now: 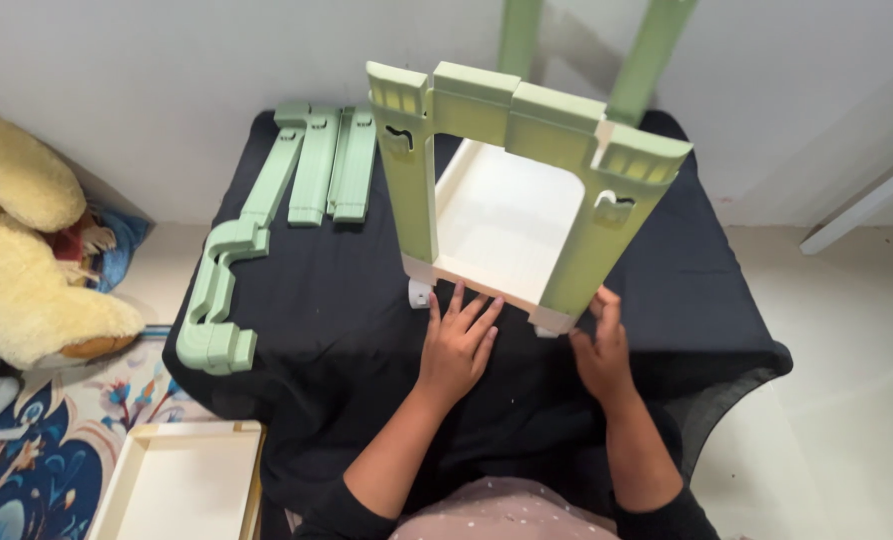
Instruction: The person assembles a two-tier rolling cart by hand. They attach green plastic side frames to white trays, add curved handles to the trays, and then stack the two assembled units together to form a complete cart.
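- Standing near the middle of the black-draped surface (297, 300): a half-built green frame (527, 130) with two upright posts and a notched top bar, set on a cream tray-like base (502, 215).
- Cut off by the top edge: two more green legs (647, 60) rising behind the frame, upper ends out of view.
- Resting flat against the near edge of the base: left hand (457, 345), fingers (482, 315) spread and extended, pinching nothing.
- Placed at the foot of the right post: right hand (602, 350), fingers (607, 305) held close together and touching the white foot piece; hard to tell whether anything is actually gripped, since the fingertips merge with the post's base.
- Partly hidden under the base's near left corner: a small white foot (420, 294), shape unclear.
- Lying well apart to the left on the cloth: three straight green slats (332, 165) side by side, and one long green piece with a curved, stepped end (222, 300) reaching the surface's edge.
- Cropped at the bottom edge on the patterned rug (27, 470): a second cream tray (182, 480), far side unseen.
- Cut off at the left border: a yellow plush toy (17, 250), only part visible, with blue fabric tucked behind it.
- Forearms in dark sleeves, mostly below the picture's lower edge.
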